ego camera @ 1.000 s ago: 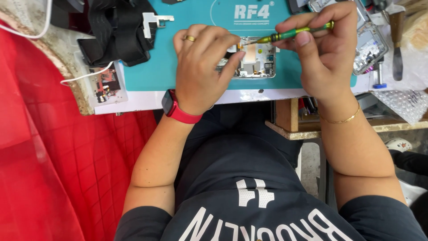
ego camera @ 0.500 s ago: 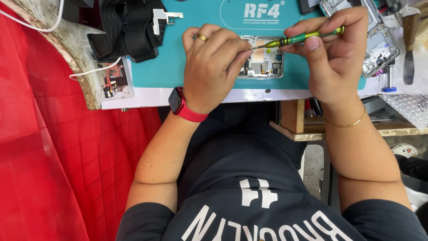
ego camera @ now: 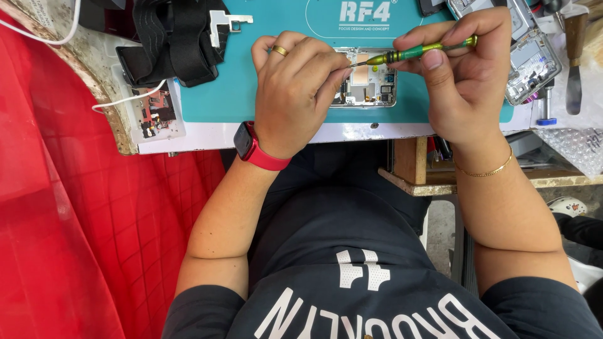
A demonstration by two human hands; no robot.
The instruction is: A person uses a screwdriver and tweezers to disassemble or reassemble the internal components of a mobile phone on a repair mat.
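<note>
Head view: we pin the opened phone (ego camera: 367, 85) on the teal mat (ego camera: 251, 94) with our closed left hand (ego camera: 295, 94) while our right hand (ego camera: 468, 81) grips the screwdriver (ego camera: 414, 51), shaft pointing left into it.

Opened phone (ego camera: 370, 85): back cover off, silver frame, circuit boards and small components exposed, lying flat on a teal work mat (ego camera: 251, 94) near the bench edge, its left part hidden under a hand. Green-handled precision screwdriver (ego camera: 421, 51): held nearly level above the phone, slim metal tip pointing left.
</note>
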